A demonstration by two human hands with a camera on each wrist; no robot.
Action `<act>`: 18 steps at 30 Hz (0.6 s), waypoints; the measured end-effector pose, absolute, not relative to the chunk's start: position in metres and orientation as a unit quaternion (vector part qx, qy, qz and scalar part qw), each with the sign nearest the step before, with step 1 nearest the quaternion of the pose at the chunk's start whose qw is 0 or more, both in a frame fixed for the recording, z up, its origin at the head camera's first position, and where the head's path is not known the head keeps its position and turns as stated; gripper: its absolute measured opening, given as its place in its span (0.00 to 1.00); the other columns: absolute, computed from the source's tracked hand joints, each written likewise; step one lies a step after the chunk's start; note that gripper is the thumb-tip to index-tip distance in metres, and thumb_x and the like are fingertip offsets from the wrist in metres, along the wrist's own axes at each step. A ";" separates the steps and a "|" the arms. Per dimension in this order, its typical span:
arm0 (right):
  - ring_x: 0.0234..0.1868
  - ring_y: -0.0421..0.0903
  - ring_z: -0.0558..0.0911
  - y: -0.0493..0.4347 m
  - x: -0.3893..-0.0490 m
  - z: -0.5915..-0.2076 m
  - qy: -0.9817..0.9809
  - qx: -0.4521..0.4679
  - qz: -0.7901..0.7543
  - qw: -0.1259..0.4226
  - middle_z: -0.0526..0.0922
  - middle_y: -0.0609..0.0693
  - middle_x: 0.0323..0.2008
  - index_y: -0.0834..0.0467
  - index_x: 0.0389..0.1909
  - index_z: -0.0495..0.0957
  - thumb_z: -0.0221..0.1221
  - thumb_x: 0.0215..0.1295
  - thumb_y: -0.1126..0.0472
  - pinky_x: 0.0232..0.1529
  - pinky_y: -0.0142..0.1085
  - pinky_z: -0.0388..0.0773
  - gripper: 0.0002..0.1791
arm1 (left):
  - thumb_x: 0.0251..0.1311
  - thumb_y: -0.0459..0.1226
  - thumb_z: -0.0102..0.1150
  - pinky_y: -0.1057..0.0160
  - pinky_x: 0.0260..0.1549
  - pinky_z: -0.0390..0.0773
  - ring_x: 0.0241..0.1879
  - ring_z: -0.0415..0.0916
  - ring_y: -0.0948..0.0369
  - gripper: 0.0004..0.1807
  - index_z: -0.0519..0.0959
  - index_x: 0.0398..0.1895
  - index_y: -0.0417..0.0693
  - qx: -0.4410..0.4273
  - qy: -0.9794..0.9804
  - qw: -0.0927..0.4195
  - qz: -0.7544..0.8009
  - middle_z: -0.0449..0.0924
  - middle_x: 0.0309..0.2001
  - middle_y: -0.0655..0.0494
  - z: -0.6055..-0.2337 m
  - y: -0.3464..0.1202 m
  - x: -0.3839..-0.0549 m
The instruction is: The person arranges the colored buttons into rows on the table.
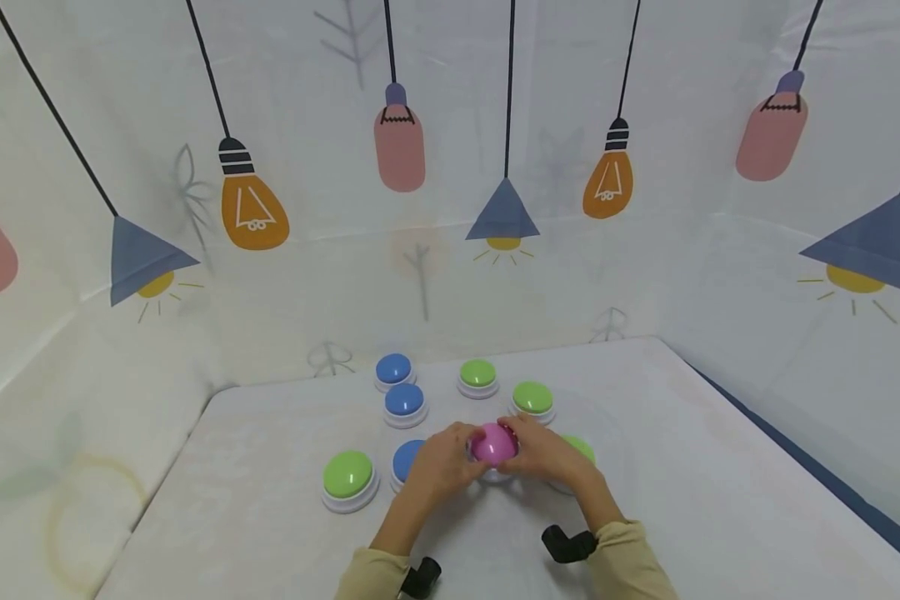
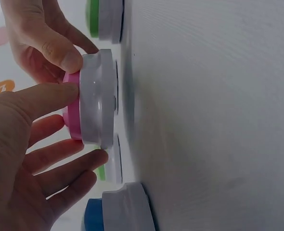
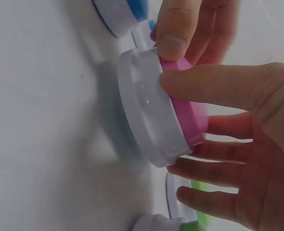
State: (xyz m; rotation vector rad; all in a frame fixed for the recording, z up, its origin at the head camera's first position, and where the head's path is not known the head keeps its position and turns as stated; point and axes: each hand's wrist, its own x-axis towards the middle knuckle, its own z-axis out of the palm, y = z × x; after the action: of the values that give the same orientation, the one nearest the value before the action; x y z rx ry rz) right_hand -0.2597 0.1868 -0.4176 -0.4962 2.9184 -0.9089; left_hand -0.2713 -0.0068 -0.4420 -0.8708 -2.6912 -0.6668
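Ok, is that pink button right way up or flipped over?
Right way up: the pink button shows its dome from above, its white base facing the table in both wrist views.

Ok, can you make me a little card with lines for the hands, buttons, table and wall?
Left hand: holds the pink button
Right hand: holds its other side
Blue buttons: three, one partly hidden by the left hand
Green buttons: four, one partly hidden by the right hand
Table: white
Wall: pale, with lamp pictures
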 end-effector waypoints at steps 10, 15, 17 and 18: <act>0.54 0.52 0.78 0.180 -0.266 -0.431 0.942 -0.156 -0.294 0.052 0.76 0.57 0.54 0.66 0.63 0.70 0.73 0.51 0.60 0.58 0.51 0.77 0.38 | 0.54 0.45 0.72 0.61 0.45 0.82 0.44 0.81 0.58 0.24 0.81 0.52 0.44 -0.301 -0.923 0.100 -0.216 0.83 0.47 0.51 -0.449 -0.010 -0.273; 0.54 0.52 0.78 0.179 -0.267 -0.433 0.946 -0.139 -0.285 0.062 0.75 0.57 0.55 0.64 0.64 0.70 0.74 0.51 0.59 0.58 0.51 0.76 0.39 | 0.55 0.44 0.71 0.61 0.46 0.82 0.44 0.81 0.58 0.24 0.80 0.53 0.44 -0.294 -0.926 0.083 -0.223 0.82 0.48 0.51 -0.449 -0.011 -0.273; 0.55 0.52 0.77 0.179 -0.267 -0.433 0.947 -0.135 -0.283 0.064 0.75 0.56 0.55 0.64 0.64 0.69 0.74 0.51 0.58 0.58 0.51 0.76 0.39 | 0.55 0.44 0.71 0.61 0.46 0.82 0.44 0.81 0.59 0.24 0.80 0.53 0.45 -0.292 -0.926 0.080 -0.227 0.82 0.48 0.51 -0.448 -0.011 -0.273; 0.55 0.52 0.77 0.178 -0.267 -0.433 0.948 -0.134 -0.282 0.065 0.75 0.56 0.55 0.64 0.64 0.69 0.73 0.51 0.58 0.58 0.51 0.76 0.40 | 0.55 0.44 0.71 0.62 0.46 0.82 0.44 0.81 0.59 0.23 0.80 0.53 0.45 -0.290 -0.926 0.079 -0.228 0.82 0.48 0.51 -0.448 -0.011 -0.272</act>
State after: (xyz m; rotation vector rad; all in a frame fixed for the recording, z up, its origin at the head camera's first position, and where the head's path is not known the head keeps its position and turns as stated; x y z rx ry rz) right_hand -0.2668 0.1784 -0.4332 -0.4045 2.8599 -0.8495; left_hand -0.2724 -0.0108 -0.4479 -0.8693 -2.7707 -0.6832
